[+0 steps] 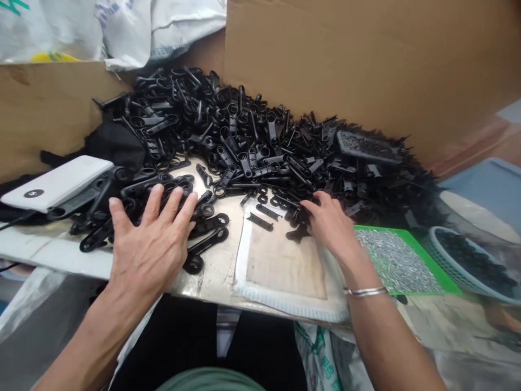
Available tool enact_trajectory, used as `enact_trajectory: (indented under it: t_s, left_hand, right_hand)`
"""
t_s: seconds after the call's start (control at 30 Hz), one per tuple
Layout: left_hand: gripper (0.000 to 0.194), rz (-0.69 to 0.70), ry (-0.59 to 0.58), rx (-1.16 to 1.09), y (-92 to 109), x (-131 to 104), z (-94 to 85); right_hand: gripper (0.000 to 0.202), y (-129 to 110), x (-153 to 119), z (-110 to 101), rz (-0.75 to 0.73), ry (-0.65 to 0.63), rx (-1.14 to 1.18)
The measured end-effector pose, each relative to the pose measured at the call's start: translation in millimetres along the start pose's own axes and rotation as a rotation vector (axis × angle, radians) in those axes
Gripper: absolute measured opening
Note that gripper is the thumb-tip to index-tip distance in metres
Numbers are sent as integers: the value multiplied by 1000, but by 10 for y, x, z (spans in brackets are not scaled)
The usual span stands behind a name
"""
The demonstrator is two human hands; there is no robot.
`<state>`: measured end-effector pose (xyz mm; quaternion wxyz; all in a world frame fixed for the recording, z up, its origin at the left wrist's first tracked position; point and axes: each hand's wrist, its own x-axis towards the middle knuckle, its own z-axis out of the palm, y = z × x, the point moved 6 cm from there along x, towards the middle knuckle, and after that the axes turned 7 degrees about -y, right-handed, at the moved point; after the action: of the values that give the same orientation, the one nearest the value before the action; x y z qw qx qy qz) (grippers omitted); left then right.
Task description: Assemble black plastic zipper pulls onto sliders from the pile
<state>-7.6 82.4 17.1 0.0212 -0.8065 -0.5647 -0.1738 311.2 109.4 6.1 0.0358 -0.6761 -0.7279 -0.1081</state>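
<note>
My left hand (152,239) is spread wide, palm down, its fingertips over a heap of black plastic arms with ringed ends (95,233). Beside its little finger, a ring-ended black arm (207,244) lies on the table. My right hand (329,222), with a silver bangle at the wrist, has its fingers curled down at the near edge of the small black parts (299,217). Whatever its fingertips pinch is hidden. Two flat black strips (260,221) lie at the top of a white-edged cloth pad (285,260), left of that hand.
A large pile of black parts (244,136) rises against cardboard (366,60). On the right are a green tray (411,239) of small metal pins and a basket (442,266) with black pieces. A white power bank (61,182) sits at left. A small tray (366,146) rests on the pile.
</note>
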Motion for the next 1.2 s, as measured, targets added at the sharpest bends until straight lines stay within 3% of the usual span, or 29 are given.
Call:
enact_trajectory:
  t_s: [0.13, 0.27, 0.33, 0.4, 0.47, 0.53, 0.63, 0.7, 0.8, 0.9, 0.97, 1.03, 1.1, 1.13, 1.2]
  left_hand:
    - [53, -25, -2, -28, -56, 9, -2]
    - [56, 4, -29, 5, -84, -9, -40]
    - [57, 32, 9, -14, -32, -32, -115]
    - [58, 76, 101, -119, 97, -82, -224]
    - [54, 106, 156, -361, 276, -148, -285]
    - [45, 54, 16, -739, 457, -191, -171]
    - [40, -238, -437, -1431, 729, -289, 256]
    - [45, -440, -612, -1831, 866, -350, 448]
    - [50, -601, -578, -2162, 895, -314, 539]
    - [47, -586, -487, -2255, 863, -219, 525]
    - [44, -539, -457, -2245, 854, -168, 509]
    - [41, -543, -453, -2204, 849, -152, 524]
    - [41, -610, -482, -2166, 850, -174, 564]
    - [41, -644, -504, -2155, 855, -191, 583]
    - [42, -681, -531, -2154, 863, -217, 599]
  right_hand:
    - [24, 97, 68, -17, 1, 30, 56]
    - [25, 88, -243, -371, 82, 360, 287]
    - [29, -111, -473, -530, 43, 456, 411]
    - [36, -479, -659, -618, -134, 444, 459]
    - [44, -840, -807, -643, -285, 450, 484]
    - [45, -1090, -875, -594, -352, 448, 563]
    - [41, -1284, -875, -472, -398, 434, 656]
    - [41, -1330, -862, -422, -430, 419, 694]
    - [49, -1343, -863, -410, -485, 325, 722]
    - [60, -1301, -837, -404, -544, 79, 783]
    - [56, -1180, -744, -386, -525, -66, 845]
    - [43, -949, -539, -354, -398, -76, 796]
    - [29, -649, -253, -283, -159, -6, 545]
    - [27, -552, -103, -190, -86, -62, 361]
    - [22, -419, 172, -35, -18, -108, 269]
